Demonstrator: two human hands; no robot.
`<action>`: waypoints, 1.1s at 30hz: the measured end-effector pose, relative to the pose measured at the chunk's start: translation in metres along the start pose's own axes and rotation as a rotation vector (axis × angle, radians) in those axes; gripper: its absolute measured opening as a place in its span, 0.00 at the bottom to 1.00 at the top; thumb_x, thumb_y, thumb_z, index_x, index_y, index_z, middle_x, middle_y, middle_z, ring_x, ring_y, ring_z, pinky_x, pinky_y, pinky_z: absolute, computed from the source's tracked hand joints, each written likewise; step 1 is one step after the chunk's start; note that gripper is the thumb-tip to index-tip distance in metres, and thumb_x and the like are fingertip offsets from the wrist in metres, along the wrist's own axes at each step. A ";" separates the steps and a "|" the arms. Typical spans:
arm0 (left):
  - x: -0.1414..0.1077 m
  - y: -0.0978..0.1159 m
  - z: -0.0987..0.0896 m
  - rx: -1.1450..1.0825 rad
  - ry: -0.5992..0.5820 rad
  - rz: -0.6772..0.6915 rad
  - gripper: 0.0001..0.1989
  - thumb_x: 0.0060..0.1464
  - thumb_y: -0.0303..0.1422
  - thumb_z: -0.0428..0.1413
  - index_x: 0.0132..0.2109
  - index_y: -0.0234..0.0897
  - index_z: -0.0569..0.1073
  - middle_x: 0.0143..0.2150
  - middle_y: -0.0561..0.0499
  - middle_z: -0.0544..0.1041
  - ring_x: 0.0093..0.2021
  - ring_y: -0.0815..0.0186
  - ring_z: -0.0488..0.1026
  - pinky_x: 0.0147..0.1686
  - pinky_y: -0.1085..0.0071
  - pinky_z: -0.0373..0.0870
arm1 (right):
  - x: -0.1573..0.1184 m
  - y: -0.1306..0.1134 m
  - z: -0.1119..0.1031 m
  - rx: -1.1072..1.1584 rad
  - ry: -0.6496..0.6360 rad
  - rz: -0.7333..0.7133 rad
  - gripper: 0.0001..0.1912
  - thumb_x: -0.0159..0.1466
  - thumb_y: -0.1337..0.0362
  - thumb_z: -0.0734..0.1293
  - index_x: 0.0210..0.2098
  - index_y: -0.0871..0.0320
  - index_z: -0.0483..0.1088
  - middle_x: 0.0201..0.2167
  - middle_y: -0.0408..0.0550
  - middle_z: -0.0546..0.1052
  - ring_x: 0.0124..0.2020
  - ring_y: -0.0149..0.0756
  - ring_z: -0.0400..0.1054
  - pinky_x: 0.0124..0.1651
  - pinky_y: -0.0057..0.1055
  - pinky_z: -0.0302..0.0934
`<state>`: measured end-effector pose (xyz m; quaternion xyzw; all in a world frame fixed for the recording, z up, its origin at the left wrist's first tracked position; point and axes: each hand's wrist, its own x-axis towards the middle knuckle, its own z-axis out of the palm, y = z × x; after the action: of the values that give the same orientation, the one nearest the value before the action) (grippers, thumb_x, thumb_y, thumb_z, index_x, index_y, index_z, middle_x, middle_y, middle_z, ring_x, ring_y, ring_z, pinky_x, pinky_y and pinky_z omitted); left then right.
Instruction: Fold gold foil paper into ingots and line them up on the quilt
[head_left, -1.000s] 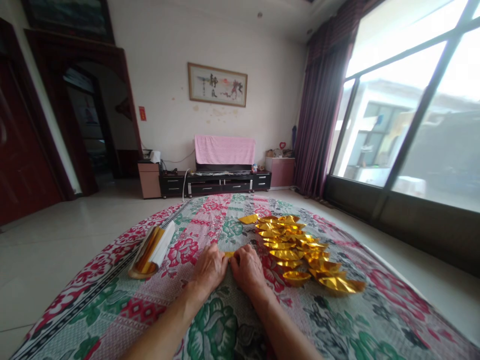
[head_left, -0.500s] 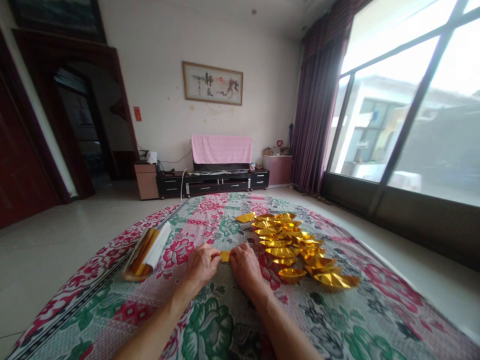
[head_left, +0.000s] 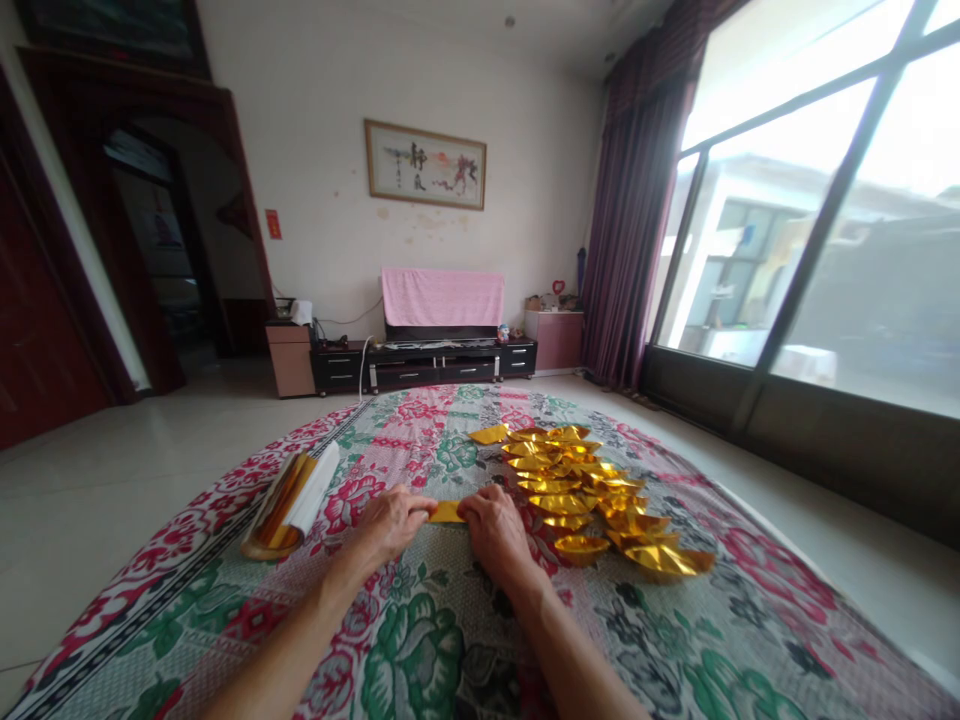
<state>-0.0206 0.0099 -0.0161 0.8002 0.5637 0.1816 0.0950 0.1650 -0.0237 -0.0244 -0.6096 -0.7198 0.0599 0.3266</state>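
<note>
A narrow folded strip of gold foil paper (head_left: 448, 512) spans the gap between my two hands, just above or on the patterned cloth. My left hand (head_left: 394, 522) pinches its left end between thumb and fingers. At the other end, my right hand (head_left: 495, 525) is closed on the paper, its fingertips partly hidden behind the knuckles. Right of my right hand lie several folded gold paper ingots (head_left: 577, 500) in overlapping rows. To the left rests a curled stack of gold foil sheets (head_left: 289, 505) with a white backing.
A floral cloth (head_left: 416, 650) covers the round table. Beyond it stand a low black TV cabinet (head_left: 435, 372) and a pink cloth (head_left: 442, 298) draped over a screen. A large window (head_left: 825, 230) is on the right, a doorway (head_left: 161, 250) on the left.
My left hand has slid leftward along the strip, so more of the gold paper shows between the hands. My right hand stays nearly in place.
</note>
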 end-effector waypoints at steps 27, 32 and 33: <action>-0.007 0.021 0.008 0.141 0.218 -0.054 0.16 0.51 0.47 0.50 0.38 0.46 0.78 0.33 0.47 0.72 0.36 0.62 0.69 0.37 0.70 0.62 | -0.003 -0.007 0.006 -0.100 0.081 0.012 0.11 0.61 0.60 0.60 0.32 0.55 0.73 0.34 0.48 0.69 0.37 0.35 0.61 0.44 0.29 0.50; -0.011 0.028 0.009 0.150 0.225 -0.064 0.18 0.49 0.49 0.51 0.36 0.44 0.77 0.32 0.47 0.71 0.37 0.60 0.69 0.37 0.69 0.62 | -0.004 -0.008 0.007 -0.135 0.076 0.017 0.08 0.59 0.60 0.62 0.32 0.54 0.72 0.35 0.48 0.68 0.37 0.36 0.60 0.41 0.29 0.50; -0.011 0.028 0.008 0.143 0.219 -0.074 0.17 0.49 0.48 0.52 0.36 0.44 0.77 0.32 0.47 0.71 0.37 0.60 0.69 0.37 0.68 0.63 | -0.004 -0.008 0.006 -0.138 0.073 0.019 0.08 0.59 0.60 0.62 0.32 0.54 0.72 0.35 0.48 0.68 0.37 0.36 0.60 0.40 0.29 0.50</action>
<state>0.0037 -0.0094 -0.0156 0.7590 0.6112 0.2237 -0.0177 0.1549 -0.0276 -0.0266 -0.6392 -0.7040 -0.0091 0.3093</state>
